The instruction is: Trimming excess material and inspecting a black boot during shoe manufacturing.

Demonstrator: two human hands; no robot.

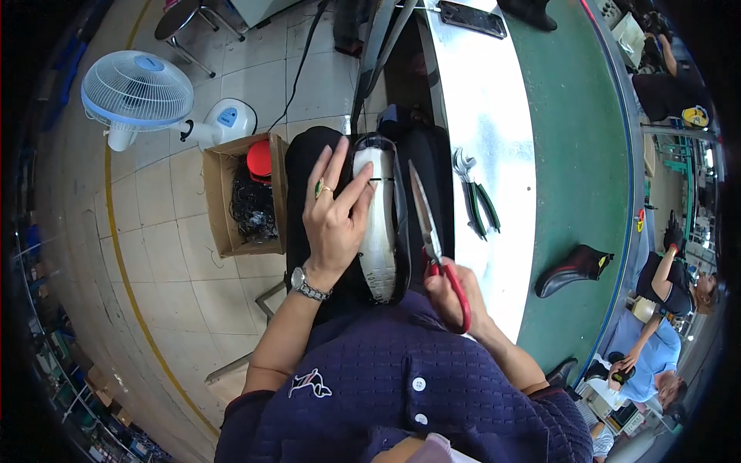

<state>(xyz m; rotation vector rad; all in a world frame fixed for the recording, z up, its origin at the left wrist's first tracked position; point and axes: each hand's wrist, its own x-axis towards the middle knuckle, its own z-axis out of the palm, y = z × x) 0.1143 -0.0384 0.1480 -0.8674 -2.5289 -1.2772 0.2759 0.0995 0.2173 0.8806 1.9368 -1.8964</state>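
An upturned black shoe (378,255) lies lengthwise on my lap, its pale, whitish sole face up and dark material around its edges. A thin black strip crosses the sole face near its far end. My left hand (332,224) rests on the shoe's left side, fingers stretched and spread, the index fingertip beside that strip. A ring and a metal wristwatch are on this hand and wrist. To the right of the shoe, my right hand (454,289) grips red-handled scissors (431,235) by the handles. The blades point away from me, slightly parted, apart from the shoe.
Green-handled pliers (480,204) and a wrench (465,166) lie on the white bench strip (494,116), with a phone (472,19) farther back. A black boot (575,270) sits on the green belt (571,154). Leftward stand a cardboard box (224,208) of black scraps and a fan (139,89).
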